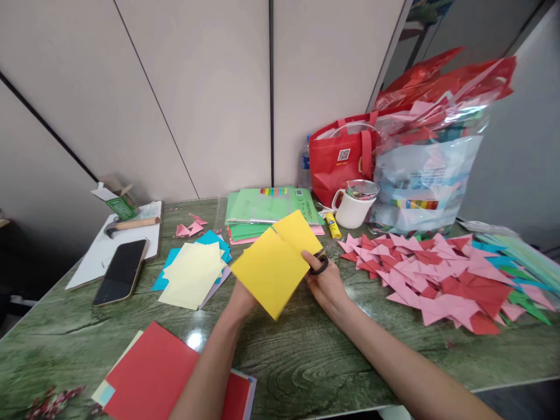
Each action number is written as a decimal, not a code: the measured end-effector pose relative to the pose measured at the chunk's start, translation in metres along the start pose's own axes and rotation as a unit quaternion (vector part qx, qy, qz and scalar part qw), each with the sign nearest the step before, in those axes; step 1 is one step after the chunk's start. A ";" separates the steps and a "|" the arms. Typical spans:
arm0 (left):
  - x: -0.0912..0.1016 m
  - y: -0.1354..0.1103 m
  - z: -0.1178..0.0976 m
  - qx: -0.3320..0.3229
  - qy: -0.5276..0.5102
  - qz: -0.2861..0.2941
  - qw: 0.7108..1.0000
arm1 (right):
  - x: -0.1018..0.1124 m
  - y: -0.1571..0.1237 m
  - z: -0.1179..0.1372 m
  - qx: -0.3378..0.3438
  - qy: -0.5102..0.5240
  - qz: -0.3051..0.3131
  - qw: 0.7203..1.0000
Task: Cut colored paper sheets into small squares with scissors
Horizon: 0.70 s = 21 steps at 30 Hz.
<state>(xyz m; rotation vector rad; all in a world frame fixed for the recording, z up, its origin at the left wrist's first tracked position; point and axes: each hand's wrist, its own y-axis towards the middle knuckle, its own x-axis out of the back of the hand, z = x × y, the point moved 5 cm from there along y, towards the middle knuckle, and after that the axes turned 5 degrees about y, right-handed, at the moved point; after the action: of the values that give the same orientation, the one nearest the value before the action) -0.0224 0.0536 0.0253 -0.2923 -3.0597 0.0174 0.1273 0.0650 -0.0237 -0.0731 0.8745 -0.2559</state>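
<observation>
My left hand point(242, 301) holds a bright yellow paper sheet point(275, 262) up over the green table point(328, 350), its fingers hidden behind the sheet. A slit runs into the sheet from its top edge. To the right, my right hand point(326, 283) grips black-handled scissors point(320, 265), thumb through a loop; the blades are hidden behind the paper. Left of my hands lies a loose pile of pale yellow and blue squares point(192, 271). A red sheet stack point(161, 379) lies near the front edge.
Folded pink and red paper pieces point(437, 274) cover the right side. Behind are green paper packs point(271, 207), a glue stick point(332, 224), a white mug point(352, 207), a red bag point(339, 157) and a plastic bag point(424, 181). A phone point(121, 271) and hammer point(131, 224) lie left.
</observation>
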 end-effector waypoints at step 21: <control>0.012 0.005 -0.003 -0.044 -0.279 -0.203 0.938 | -0.024 -0.024 -0.008 0.044 -0.215 0.184 0.958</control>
<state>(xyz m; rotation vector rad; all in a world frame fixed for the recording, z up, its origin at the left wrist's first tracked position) -0.0333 0.0609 0.0286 0.4248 -3.6189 -0.0704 0.1019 0.0484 -0.0066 0.1138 0.4287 0.0720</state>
